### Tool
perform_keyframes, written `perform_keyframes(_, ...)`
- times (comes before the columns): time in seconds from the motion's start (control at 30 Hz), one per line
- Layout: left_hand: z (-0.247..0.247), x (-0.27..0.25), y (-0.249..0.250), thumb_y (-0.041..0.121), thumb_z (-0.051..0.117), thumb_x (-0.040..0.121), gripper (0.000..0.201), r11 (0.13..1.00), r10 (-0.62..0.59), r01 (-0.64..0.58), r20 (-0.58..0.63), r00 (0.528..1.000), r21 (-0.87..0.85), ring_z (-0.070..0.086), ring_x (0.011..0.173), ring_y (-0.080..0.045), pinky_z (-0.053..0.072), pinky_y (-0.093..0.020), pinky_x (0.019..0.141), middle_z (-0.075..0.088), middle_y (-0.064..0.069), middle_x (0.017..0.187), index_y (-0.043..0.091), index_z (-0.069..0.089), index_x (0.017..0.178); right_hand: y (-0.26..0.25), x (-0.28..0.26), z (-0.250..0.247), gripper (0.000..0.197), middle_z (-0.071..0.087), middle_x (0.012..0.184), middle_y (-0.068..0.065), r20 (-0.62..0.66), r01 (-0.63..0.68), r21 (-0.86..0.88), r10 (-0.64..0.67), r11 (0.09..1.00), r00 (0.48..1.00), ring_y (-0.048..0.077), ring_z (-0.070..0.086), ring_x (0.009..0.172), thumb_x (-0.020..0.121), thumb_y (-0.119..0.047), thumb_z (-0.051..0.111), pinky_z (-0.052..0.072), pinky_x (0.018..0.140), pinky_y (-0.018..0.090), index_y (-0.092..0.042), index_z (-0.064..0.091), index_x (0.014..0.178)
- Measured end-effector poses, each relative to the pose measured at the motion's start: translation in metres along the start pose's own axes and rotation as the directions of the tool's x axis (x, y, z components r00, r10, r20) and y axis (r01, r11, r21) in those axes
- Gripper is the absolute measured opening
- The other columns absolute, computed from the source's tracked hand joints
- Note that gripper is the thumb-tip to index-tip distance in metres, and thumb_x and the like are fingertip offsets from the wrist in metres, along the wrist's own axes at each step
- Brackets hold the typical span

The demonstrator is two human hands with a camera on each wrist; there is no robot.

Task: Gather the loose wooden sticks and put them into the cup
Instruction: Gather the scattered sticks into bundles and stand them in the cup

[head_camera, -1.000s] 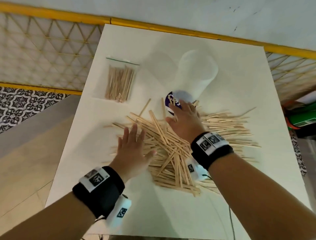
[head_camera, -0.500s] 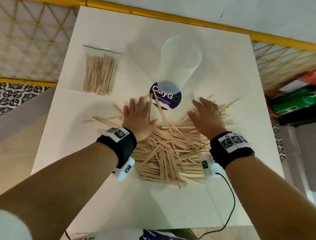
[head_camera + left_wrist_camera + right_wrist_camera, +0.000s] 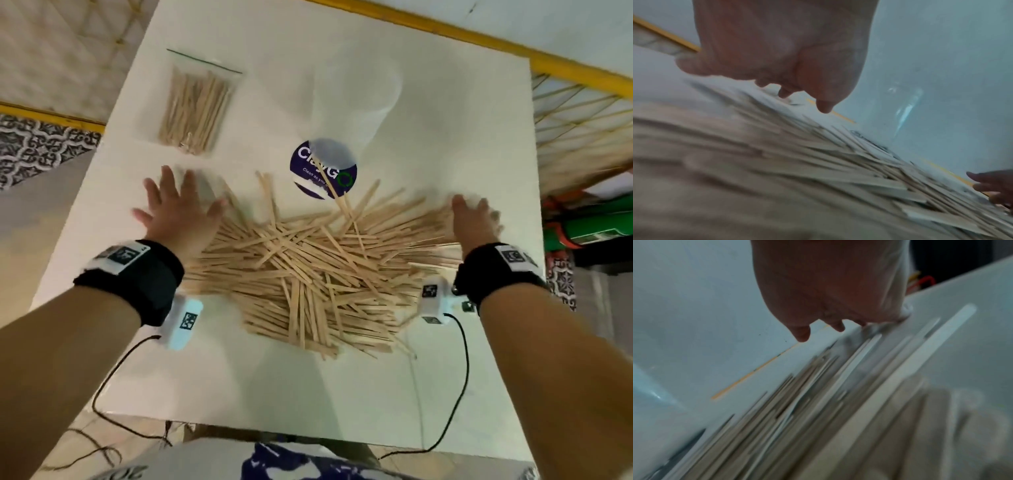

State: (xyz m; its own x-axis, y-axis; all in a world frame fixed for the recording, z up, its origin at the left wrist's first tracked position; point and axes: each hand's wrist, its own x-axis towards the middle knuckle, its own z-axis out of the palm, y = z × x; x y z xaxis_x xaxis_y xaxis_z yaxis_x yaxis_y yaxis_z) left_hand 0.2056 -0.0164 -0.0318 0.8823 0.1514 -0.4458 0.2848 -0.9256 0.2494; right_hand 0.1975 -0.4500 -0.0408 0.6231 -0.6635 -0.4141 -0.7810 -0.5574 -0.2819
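A big heap of loose wooden sticks (image 3: pixel 301 270) lies spread over the middle of the white table (image 3: pixel 445 144). A clear plastic cup (image 3: pixel 356 99) stands just behind the heap on a round purple sticker (image 3: pixel 308 164); one stick leans into it. My left hand (image 3: pixel 178 209) lies flat with fingers spread at the heap's left end. Over the right end my right hand (image 3: pixel 474 219) is flat, fingers slightly bent on the sticks. The wrist views show the sticks (image 3: pixel 818 170) (image 3: pixel 838 402) blurred under each palm.
A sealed clear bag of more sticks (image 3: pixel 197 109) lies at the back left of the table. Cables (image 3: pixel 459 377) run from both wrist units off the front edge. Green and red objects (image 3: pixel 589 226) sit beyond the table's right edge.
Both hands have moved apart from the middle of the heap near the cup to its left and right ends. The sticks lie spread wider.
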Motion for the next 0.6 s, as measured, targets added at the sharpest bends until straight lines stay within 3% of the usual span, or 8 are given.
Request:
perform_keyframes(0.1, 0.015, -0.010, -0.001, 0.062, 0.028, 0.092, 0.076, 0.999, 0.047, -0.047, 0.067, 0.997, 0.000, -0.018, 0.145, -0.033, -0.004, -0.062, 0.113, -0.015, -0.008, 0.160, 0.025, -0.002, 0.151, -0.019, 0.003, 0.017, 0.075, 0.013, 0.160, 0.016, 0.097, 0.186, -0.062, -0.180, 0.980, 0.979, 0.038, 0.009, 0.147, 0.091, -0.059, 0.029, 0.005, 0.117, 0.060, -0.015, 0.021, 0.151)
perform_keyframes(0.23, 0.033, -0.031, 0.015, 0.062, 0.028, 0.092, 0.079, 0.977, 0.206, -0.209, 0.060, 0.977, 0.038, -0.018, 0.145, -0.033, -0.007, -0.056, 0.115, -0.014, -0.007, 0.160, 0.019, 0.000, 0.152, -0.049, -0.024, 0.043, 0.069, 0.020, 0.156, 0.011, 0.177, 0.479, -0.168, -0.452, 0.862, 0.875, 0.039, 0.014, 0.143, 0.090, -0.050, 0.042, 0.017, 0.113, 0.062, -0.007, 0.033, 0.142)
perform_keyframes(0.4, 0.034, -0.044, 0.026, 0.058, 0.027, 0.095, 0.076, 0.950, 0.295, -0.304, 0.123, 0.948, 0.066, -0.016, 0.145, -0.032, -0.006, -0.050, 0.117, -0.013, -0.005, 0.160, 0.018, 0.000, 0.153, -0.041, -0.059, 0.054, 0.052, 0.020, 0.160, 0.009, 0.279, 0.636, -0.176, -0.581, 0.752, 0.764, 0.033, 0.014, 0.147, 0.094, -0.022, 0.045, 0.015, 0.121, 0.044, -0.007, 0.039, 0.143)
perform_keyframes(0.47, 0.032, -0.046, 0.023, 0.054, 0.030, 0.096, 0.074, 0.933, 0.342, -0.353, 0.125, 0.931, 0.071, -0.011, 0.147, -0.032, -0.002, -0.048, 0.119, -0.009, -0.007, 0.161, 0.016, 0.002, 0.153, -0.042, -0.075, 0.051, 0.046, 0.033, 0.155, 0.007, 0.197, 0.629, -0.127, -0.602, 0.767, 0.774, 0.028, 0.028, 0.143, 0.093, -0.020, 0.044, 0.025, 0.118, 0.041, -0.013, 0.048, 0.139)
perform_keyframes(0.53, 0.031, -0.046, 0.018, 0.048, 0.035, 0.097, 0.071, 0.920, 0.376, -0.383, 0.094, 0.922, 0.082, -0.004, 0.147, -0.033, 0.004, -0.045, 0.120, -0.004, -0.009, 0.161, 0.016, 0.006, 0.153, -0.053, -0.089, 0.050, 0.051, 0.041, 0.148, 0.007, 0.075, 0.574, -0.134, -0.569, 0.808, 0.819, 0.029, 0.036, 0.135, 0.091, -0.037, 0.049, 0.032, 0.111, 0.046, -0.019, 0.048, 0.138)
perform_keyframes(0.6, 0.032, -0.047, 0.015, 0.042, 0.039, 0.097, 0.067, 0.901, 0.413, -0.416, 0.050, 0.909, 0.123, 0.002, 0.147, -0.033, 0.008, -0.045, 0.120, 0.001, -0.010, 0.161, 0.017, 0.010, 0.152, -0.072, -0.098, 0.056, 0.070, 0.038, 0.146, 0.008, 0.056, 0.518, -0.149, -0.516, 0.842, 0.855, 0.033, 0.034, 0.133, 0.084, -0.060, 0.052, 0.031, 0.107, 0.051, -0.023, 0.041, 0.142)
